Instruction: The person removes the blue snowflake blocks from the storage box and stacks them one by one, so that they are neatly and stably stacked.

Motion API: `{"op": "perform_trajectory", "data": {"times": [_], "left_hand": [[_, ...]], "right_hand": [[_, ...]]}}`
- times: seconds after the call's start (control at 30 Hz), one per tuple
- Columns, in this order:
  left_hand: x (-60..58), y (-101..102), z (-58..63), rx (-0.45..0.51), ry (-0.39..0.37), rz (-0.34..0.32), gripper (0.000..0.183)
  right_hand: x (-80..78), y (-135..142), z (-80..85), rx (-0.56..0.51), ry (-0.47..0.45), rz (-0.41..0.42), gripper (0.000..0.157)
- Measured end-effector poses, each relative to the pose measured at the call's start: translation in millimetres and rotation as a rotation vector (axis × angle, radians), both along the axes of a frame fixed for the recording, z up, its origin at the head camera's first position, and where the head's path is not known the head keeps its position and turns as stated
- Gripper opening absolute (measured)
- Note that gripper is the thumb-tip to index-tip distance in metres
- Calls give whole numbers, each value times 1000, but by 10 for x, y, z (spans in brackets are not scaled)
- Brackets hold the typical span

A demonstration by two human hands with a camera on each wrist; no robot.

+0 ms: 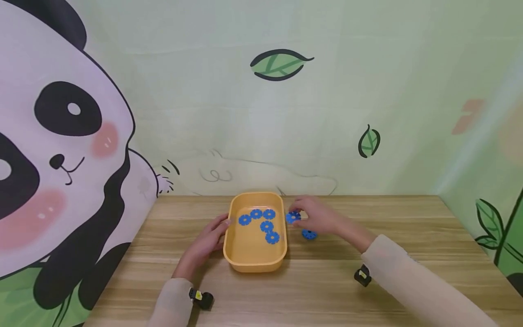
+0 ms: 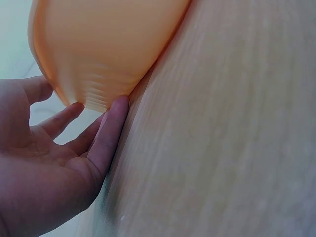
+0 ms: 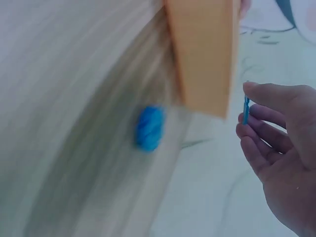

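Note:
A yellow plastic tray (image 1: 245, 250) stands on the table with several blue notched discs (image 1: 267, 226) lying in it. My left hand (image 1: 210, 236) rests against the tray's left side. In the left wrist view its fairly straight fingers (image 2: 111, 131) touch the outer wall (image 2: 108, 44). Just off the tray's right rim, my right hand (image 1: 316, 215) pinches a blue notched disc (image 1: 293, 217) between thumb and fingers. The right wrist view shows this disc (image 3: 246, 111) edge-on, raised above the table. Below the right hand, another blue piece (image 1: 309, 234) lies on the table, blurred in the wrist view.
The wood-grain table (image 1: 327, 290) ends at the back against a green printed wall cloth (image 1: 216, 109) with a panda and leaves. A black wrist camera (image 1: 202, 299) sits by the left sleeve, and another camera (image 1: 362, 275) by the right sleeve.

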State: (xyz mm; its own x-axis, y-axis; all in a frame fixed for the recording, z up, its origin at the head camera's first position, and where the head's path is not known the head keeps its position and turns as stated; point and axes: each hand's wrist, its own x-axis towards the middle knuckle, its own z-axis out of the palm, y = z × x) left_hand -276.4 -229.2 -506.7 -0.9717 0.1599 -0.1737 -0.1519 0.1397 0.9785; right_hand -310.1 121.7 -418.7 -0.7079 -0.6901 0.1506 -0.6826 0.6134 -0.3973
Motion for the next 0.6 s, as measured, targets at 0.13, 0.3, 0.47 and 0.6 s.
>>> {"op": "perform_trajectory", "data": {"times": [0.13,0.3,0.47,0.6], "left_hand": [[6,-9,0,-5,6,-2,58],[5,-20,-2,5,1,-3,57],[14,-13,7,7,-7,2,57],[6,-6,6,13,-10,0,58]], "right_hand": [[-12,225,-142,-6,-15,-63,27],[-16,386,-362,6,5,-87,27],[-10,444,-519,2,1,-91,28],[-16,449,-566,9,7,-93,28]]}}
